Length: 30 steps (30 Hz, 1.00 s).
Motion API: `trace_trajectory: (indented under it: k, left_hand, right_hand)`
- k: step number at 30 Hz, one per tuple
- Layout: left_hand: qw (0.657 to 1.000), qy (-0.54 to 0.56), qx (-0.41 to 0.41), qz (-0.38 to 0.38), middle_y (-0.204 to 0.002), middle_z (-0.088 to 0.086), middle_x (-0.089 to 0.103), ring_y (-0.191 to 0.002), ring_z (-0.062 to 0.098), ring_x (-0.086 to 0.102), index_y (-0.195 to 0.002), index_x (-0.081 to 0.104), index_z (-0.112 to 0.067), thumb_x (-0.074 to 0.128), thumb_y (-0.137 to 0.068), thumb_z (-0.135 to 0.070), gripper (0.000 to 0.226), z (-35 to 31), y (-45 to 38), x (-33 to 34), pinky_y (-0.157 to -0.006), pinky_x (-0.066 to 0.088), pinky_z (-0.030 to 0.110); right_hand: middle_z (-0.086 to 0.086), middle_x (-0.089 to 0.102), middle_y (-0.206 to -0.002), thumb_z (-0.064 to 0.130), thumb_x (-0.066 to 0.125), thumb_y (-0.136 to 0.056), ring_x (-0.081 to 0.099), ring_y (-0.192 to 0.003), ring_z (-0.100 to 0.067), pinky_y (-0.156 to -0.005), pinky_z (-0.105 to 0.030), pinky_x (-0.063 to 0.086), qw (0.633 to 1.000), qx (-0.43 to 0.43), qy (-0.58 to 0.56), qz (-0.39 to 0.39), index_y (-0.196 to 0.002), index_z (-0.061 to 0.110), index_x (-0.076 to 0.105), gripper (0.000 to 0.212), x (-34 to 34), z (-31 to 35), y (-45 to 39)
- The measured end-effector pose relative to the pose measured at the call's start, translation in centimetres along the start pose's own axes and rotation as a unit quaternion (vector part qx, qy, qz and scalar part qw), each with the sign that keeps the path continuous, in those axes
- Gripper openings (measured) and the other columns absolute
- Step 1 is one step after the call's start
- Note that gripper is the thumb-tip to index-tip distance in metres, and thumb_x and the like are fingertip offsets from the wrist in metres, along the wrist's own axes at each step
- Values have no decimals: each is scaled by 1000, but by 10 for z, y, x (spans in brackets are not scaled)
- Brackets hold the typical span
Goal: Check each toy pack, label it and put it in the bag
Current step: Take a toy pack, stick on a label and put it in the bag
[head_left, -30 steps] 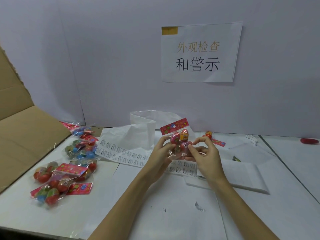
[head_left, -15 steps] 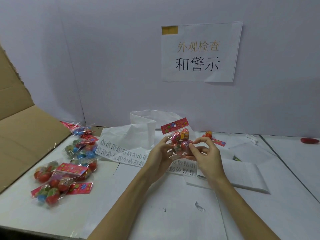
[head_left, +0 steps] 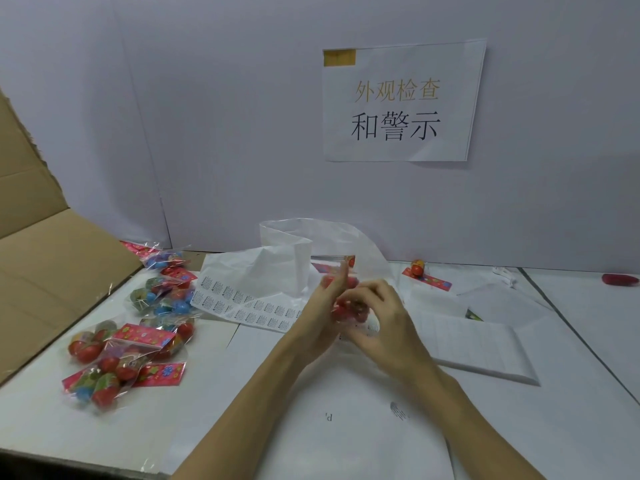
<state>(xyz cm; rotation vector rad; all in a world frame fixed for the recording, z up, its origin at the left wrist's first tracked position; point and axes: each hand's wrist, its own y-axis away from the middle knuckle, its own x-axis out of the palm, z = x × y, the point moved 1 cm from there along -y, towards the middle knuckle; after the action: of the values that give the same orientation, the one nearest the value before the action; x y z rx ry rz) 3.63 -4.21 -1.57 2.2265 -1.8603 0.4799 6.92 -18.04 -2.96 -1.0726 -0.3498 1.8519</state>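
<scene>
Head view: toy pack (head_left: 346, 308), clear film with red toys inside, motion-blurred, held between both hands above the bench (head_left: 571, 393).
Left hand (head_left: 320, 313): fingers extended upward along the pack's left side, touching it.
Right hand (head_left: 377, 317): fingers curled round the pack from the right.
Label sheet (head_left: 242, 303): rows of small printed labels, text too small to read, lying just left of the hands.
White bag (head_left: 298, 251): crumpled, just behind the hands; contents not visible.
Other toy packs (head_left: 124, 351): piled at left beside a cardboard box flap (head_left: 52, 265), red flowered header cards.
Wall sign (head_left: 398, 102): reads "外观检查 和警示".
</scene>
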Motion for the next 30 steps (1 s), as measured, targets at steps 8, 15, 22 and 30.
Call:
trace_trajectory:
  k: [8,15,22,30]
  left_hand:
    - [923,-165,149,-313,-105,-5,75,-93,2,73,-120,64,-21,77,-93,-33,33,-8,-7,-41,-85,62,33]
    - [847,-358,239,-312,-90,-19,70,-79,-1,69,-136,43,-29,78,-93,-33,55,-1,-4,-31,-79,61,36]
    - [646,-654,371,-133,-142,5,53,-102,20,68,-125,68,-33,70,-80,11,63,13,-2,-5,-63,57,36]
    - [626,-720,297,-27,-155,-1,45,-129,29,50,-133,65,-18,58,-97,-27,38,41,-10,-8,-108,37,40]
  right_hand:
    - [8,60,-138,12,64,-101,58,-124,-10,-110,-29,48,991,103,88,0,-139,25,58,41,-6,-21,-4]
    - [4,55,-145,33,64,-101,50,-130,-19,-112,-31,38,955,189,199,116,-148,24,48,50,-13,-45,1]
    - [3,53,-127,19,72,-96,51,-118,-15,-99,-19,37,966,182,159,93,-139,15,62,44,-13,-46,-2]
    - [-5,60,-120,-2,59,-100,64,-108,-19,-98,-22,50,977,174,114,48,-125,6,70,28,-14,-38,-5]
